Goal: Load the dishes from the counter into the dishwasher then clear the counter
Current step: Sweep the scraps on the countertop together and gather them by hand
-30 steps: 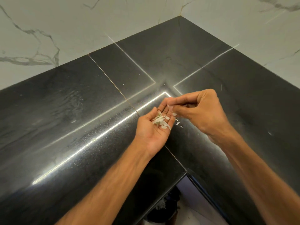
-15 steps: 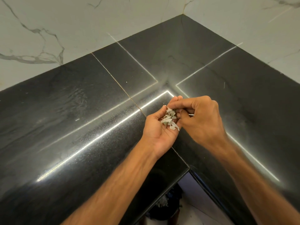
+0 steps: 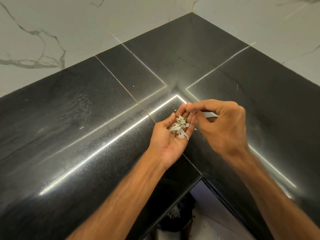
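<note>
The black counter fills the frame as an L, meeting the marble walls along the upper left and upper right, with wide bare stone to the left and right of the hands; its front edges meet in an inner corner at lower centre. Below that corner, a dark bin on the floor holds pale waste. At centre the left hand lies palm up, loosely cupped, carrying pale scraps, while the right hand, fingers curled, pinches thumb to forefinger at the left fingertips; I cannot tell if a scrap is between them.
</note>
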`<state>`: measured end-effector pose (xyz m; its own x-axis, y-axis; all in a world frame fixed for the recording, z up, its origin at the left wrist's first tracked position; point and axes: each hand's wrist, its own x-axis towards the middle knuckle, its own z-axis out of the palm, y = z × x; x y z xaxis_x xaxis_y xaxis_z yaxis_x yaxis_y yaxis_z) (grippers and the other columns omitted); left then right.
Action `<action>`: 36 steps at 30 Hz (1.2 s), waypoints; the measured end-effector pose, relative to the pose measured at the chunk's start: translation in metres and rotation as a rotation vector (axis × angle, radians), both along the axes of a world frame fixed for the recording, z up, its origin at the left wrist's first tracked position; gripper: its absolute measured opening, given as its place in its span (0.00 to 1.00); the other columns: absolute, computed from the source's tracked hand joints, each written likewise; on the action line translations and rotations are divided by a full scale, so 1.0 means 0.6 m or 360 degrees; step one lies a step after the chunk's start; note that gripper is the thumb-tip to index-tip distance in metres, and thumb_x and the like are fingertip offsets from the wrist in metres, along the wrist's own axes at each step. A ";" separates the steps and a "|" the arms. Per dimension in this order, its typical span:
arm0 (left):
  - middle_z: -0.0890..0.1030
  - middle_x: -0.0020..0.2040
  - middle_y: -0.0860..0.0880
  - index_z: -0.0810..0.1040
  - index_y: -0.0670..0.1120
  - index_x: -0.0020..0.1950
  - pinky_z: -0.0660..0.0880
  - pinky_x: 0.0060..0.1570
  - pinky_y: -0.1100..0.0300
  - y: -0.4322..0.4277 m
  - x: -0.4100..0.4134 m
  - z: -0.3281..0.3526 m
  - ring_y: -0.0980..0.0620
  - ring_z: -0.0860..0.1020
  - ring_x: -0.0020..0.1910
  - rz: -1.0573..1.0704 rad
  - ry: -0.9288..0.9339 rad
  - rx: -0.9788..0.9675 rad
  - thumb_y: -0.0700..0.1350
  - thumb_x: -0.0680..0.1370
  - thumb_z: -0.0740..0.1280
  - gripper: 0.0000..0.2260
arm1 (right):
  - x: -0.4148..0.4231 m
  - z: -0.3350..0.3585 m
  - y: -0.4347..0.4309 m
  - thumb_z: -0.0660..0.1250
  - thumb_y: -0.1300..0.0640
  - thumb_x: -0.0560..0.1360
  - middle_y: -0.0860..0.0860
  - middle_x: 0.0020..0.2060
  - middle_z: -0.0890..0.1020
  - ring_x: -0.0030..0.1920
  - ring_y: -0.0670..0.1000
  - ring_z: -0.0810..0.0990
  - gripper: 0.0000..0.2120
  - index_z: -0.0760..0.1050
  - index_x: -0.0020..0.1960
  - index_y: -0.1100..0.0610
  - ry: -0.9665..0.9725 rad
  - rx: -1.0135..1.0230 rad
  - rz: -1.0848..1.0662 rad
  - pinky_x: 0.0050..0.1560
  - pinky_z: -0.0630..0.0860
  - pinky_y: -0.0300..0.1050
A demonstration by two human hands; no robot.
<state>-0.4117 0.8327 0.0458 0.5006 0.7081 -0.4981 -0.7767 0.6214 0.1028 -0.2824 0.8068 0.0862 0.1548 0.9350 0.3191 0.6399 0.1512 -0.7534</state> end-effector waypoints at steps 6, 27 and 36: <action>0.81 0.63 0.41 0.77 0.38 0.66 0.70 0.71 0.50 -0.035 -0.024 -0.006 0.43 0.79 0.65 -0.0160 0.0026 -0.0077 0.41 0.85 0.57 0.15 | 0.061 -0.040 0.008 0.69 0.65 0.78 0.43 0.51 0.86 0.52 0.43 0.85 0.12 0.85 0.54 0.52 0.0147 0.0114 -0.0184 0.51 0.84 0.50; 0.82 0.62 0.37 0.82 0.33 0.59 0.73 0.66 0.49 -0.261 -0.032 -0.011 0.39 0.82 0.60 -0.0392 0.0188 -0.0219 0.40 0.83 0.59 0.15 | 0.065 -0.108 -0.045 0.47 0.51 0.87 0.42 0.76 0.69 0.77 0.39 0.61 0.22 0.69 0.77 0.52 -0.0068 -0.0660 0.1021 0.79 0.53 0.37; 0.81 0.64 0.37 0.82 0.33 0.60 0.73 0.67 0.49 -0.315 -0.005 -0.092 0.41 0.80 0.64 -0.0531 0.0291 -0.0330 0.42 0.84 0.59 0.17 | 0.070 -0.116 0.106 0.50 0.50 0.87 0.47 0.78 0.66 0.78 0.39 0.59 0.22 0.67 0.78 0.54 -0.0305 -0.0497 0.0855 0.79 0.51 0.35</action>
<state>-0.4149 0.6437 -0.0096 0.5753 0.3982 -0.7145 -0.5105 0.8573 0.0667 -0.2402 0.8707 0.0164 -0.3928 0.9196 -0.0045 0.6634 0.2800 -0.6939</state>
